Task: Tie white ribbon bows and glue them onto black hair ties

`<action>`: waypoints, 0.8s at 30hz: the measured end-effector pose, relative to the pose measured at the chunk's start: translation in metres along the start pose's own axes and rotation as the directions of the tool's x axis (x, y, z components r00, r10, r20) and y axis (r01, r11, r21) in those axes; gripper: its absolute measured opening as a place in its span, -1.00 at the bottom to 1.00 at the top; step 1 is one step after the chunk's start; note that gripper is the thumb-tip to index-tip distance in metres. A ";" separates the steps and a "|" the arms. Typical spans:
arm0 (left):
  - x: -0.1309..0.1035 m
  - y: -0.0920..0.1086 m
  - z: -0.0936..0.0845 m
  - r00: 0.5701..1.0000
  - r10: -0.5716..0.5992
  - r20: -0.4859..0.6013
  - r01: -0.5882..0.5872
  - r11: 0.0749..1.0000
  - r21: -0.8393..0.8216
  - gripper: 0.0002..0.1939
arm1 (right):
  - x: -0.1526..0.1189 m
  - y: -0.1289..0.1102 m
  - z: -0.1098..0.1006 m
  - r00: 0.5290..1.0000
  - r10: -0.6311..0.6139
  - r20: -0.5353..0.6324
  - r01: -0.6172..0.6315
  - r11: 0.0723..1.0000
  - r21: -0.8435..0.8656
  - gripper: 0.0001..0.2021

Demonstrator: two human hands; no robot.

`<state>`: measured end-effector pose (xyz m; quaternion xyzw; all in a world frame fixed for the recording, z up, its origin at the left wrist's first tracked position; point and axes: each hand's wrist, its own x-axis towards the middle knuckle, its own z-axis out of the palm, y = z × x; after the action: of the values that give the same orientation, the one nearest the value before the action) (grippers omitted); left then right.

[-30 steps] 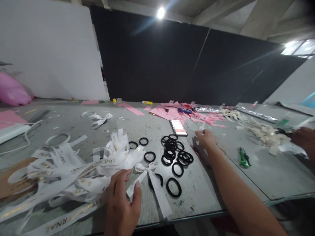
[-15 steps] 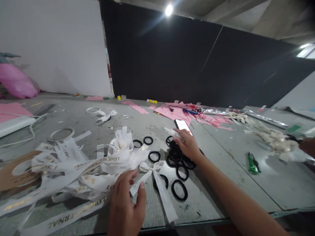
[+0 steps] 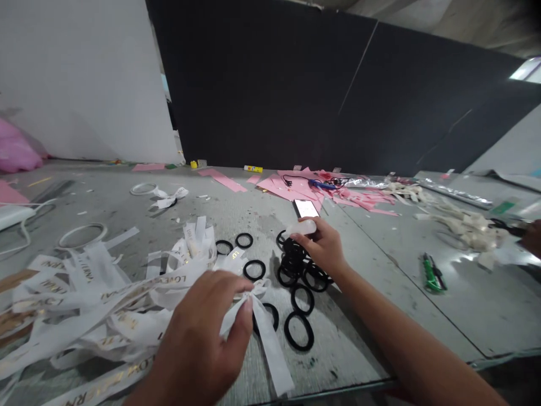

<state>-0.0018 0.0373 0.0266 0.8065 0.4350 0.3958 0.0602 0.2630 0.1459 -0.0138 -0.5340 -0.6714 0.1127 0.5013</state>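
Observation:
My left hand point(image 3: 207, 332) is closed at a white ribbon bow point(image 3: 270, 349), thumb and index finger at its knot. One long tail of the bow trails toward the table's front edge, and a black ring point(image 3: 270, 318) lies partly under it. A small translucent white squeeze bottle point(image 3: 302, 228) is gripped in my right hand point(image 3: 323, 245), tilted sideways above a pile of black rings point(image 3: 291, 262). Several single black rings point(image 3: 299, 331) lie between my hands. Left of my left hand spreads a heap of white ribbon point(image 3: 105, 299) with gold lettering.
A phone point(image 3: 306, 208) lies behind my right hand, near pink paper scraps point(image 3: 291, 183). Green-handled snips point(image 3: 433, 273) lie to the right. At the far right, another person's hand point(image 3: 531, 239) is by pale ribbons point(image 3: 473, 234). White rings point(image 3: 82, 235) lie at left.
My left hand has moved forward and closed on the bow's knot. The bottle in my right hand has turned, its wide end now toward the right. The view has shifted slightly.

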 end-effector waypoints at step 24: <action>0.079 -0.071 0.096 0.935 -0.065 0.349 -0.071 0.929 0.364 -0.79 | 0.001 0.016 0.007 0.996 0.088 0.002 -0.082 0.923 0.377 -0.54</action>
<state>0.0424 0.1635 -0.0238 0.8620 0.4825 0.1544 -0.0163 0.2676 0.1561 -0.0272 -0.4574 -0.6098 0.2569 0.5941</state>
